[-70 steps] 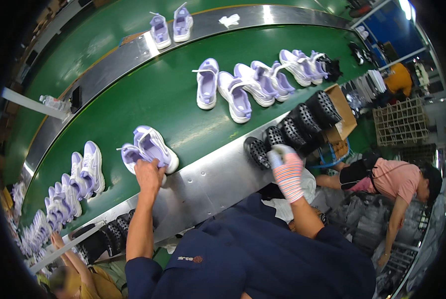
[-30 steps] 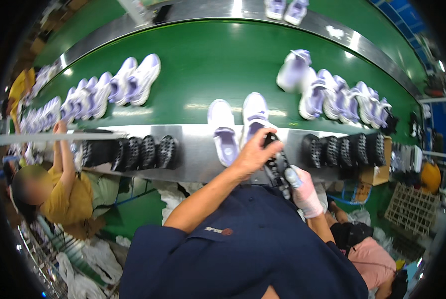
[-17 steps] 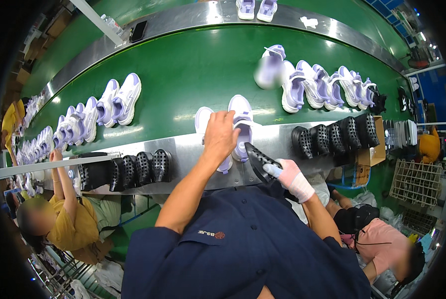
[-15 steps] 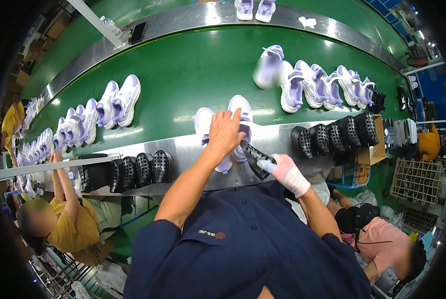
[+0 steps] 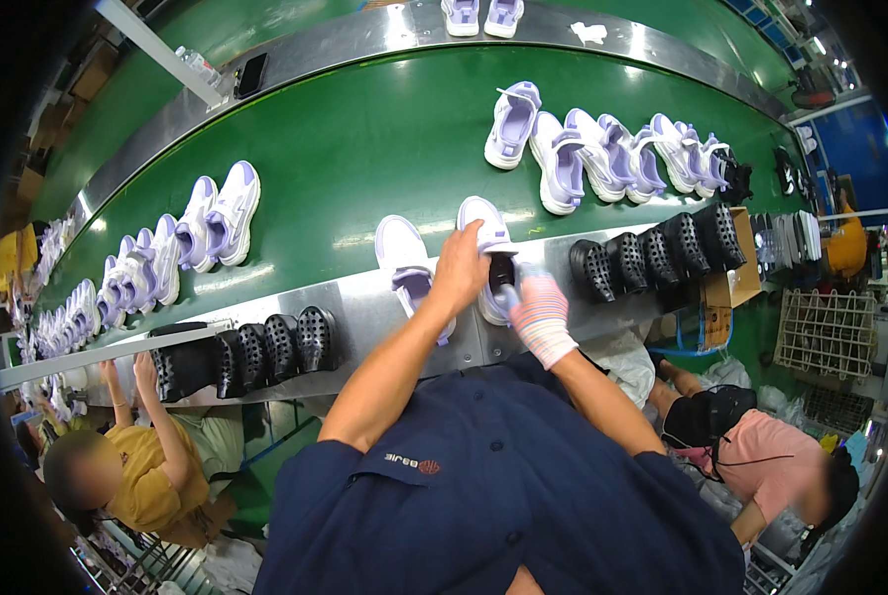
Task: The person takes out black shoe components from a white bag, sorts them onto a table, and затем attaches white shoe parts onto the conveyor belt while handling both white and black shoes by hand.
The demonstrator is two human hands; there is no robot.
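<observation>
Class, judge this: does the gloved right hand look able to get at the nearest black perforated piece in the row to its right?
Probably yes: only bare metal ledge shows between the gloved right hand and that black perforated piece. The hand seems busy at a white-and-lilac shoe, though.

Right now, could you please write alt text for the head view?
A bare left grip and gloved right grip are at a white-and-lavender sneaker with a black shoe form inside; similar sneakers line the green belt.

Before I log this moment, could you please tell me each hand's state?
Left hand: curled on the white-and-lavender shoe; grip cannot be told.
Gloved right hand: blurred, at the same shoe; open or closed cannot be told.
</observation>
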